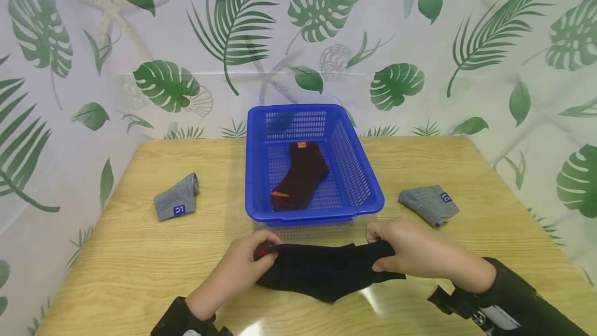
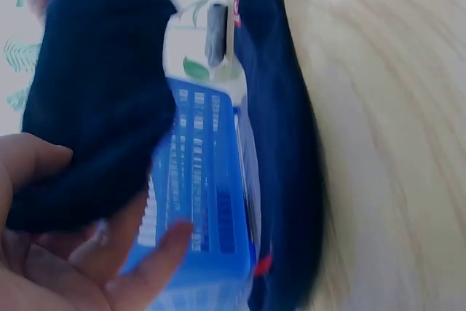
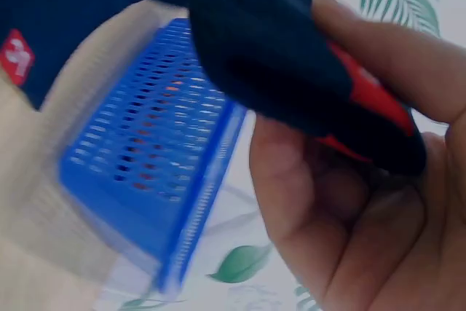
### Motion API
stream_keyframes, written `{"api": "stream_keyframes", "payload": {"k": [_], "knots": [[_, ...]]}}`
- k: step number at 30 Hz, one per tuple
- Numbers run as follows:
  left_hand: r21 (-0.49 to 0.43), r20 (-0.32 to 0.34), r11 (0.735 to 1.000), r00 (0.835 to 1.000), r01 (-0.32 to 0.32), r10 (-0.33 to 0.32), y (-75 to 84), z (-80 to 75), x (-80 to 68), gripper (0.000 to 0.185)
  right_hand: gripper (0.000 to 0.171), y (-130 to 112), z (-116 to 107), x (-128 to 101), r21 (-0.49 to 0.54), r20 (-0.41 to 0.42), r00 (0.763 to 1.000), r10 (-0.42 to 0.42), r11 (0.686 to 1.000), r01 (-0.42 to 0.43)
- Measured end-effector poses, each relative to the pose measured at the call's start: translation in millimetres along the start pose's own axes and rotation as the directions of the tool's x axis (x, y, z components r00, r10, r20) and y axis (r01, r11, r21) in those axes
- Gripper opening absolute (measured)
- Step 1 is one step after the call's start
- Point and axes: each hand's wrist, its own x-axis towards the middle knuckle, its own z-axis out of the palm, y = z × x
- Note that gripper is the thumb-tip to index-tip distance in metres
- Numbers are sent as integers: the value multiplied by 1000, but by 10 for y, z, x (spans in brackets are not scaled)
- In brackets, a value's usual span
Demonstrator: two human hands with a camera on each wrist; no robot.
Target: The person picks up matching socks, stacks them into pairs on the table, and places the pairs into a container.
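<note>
A pair of dark navy, nearly black socks [image 1: 326, 271] is stretched sideways just in front of the blue basket. My left hand [image 1: 240, 263] pinches its left end between thumb and fingers, beside a small red mark. At the opposite end my right hand [image 1: 415, 248] grips the fabric, with the thumb below. The left wrist view shows two dark pieces, a held sock [image 2: 102, 92] and another sock [image 2: 280, 143] with red marks near the tabletop. In the right wrist view, a red patch [image 3: 375, 92] shows on the gripped end. Whether the two pieces are joined is unclear.
The blue plastic basket [image 1: 308, 215] stands at the table's back middle, holding a brown sock [image 1: 303, 175] with orange marks. One grey sock [image 1: 177, 198] lies on the left of the wooden table [image 1: 126, 258], another grey sock [image 1: 429, 204] on the right. A leaf-patterned sheet [image 1: 345, 87] hangs behind.
</note>
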Motion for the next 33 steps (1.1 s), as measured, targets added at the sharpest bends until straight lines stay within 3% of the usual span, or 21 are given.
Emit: {"api": "stream_keyframes", "payload": {"k": [3, 6, 10, 12, 14, 17, 19, 21, 25, 33], "knots": [[-39, -13, 999, 1000, 23, -24, -75, -81, -31, 15, 32, 101, 62, -13, 50, 12, 1000, 29, 998, -30], [-68, -29, 996, 998, 56, -58, -140, -123, -60, 14, 38, 218, 154, -23, 185, 9, 997, 74, 980, -75], [-59, -29, 994, 995, 93, -95, -213, -153, -73, 11, 46, 368, 344, -1, 453, 28, 989, 148, 880, -145], [-25, -13, 994, 994, 105, -106, -247, -155, -61, 10, 46, 413, 459, 29, 510, 33, 985, 167, 845, -161], [32, 6, 993, 993, 117, -118, -274, -141, -34, 10, 45, 430, 568, 71, 489, 28, 984, 176, 856, -167], [132, 15, 983, 992, 125, -128, -301, -93, 31, 9, 43, 421, 682, 153, 340, -12, 979, 206, 921, -189], [181, 7, 975, 991, 128, -131, -310, -56, 81, 10, 42, 408, 727, 211, 254, -41, 969, 243, 941, -225], [215, 2, 968, 991, 128, -131, -319, -23, 121, 10, 42, 404, 767, 264, 195, -71, 959, 275, 947, -257], [278, 21, 952, 990, 125, -136, -343, 26, 150, 15, 39, 418, 851, 323, 115, -124, 959, 255, 964, -241], [319, 55, 938, 986, 132, -158, -395, 46, 137, 21, 35, 466, 913, 361, 56, -174, 954, 244, 970, -238]]}}
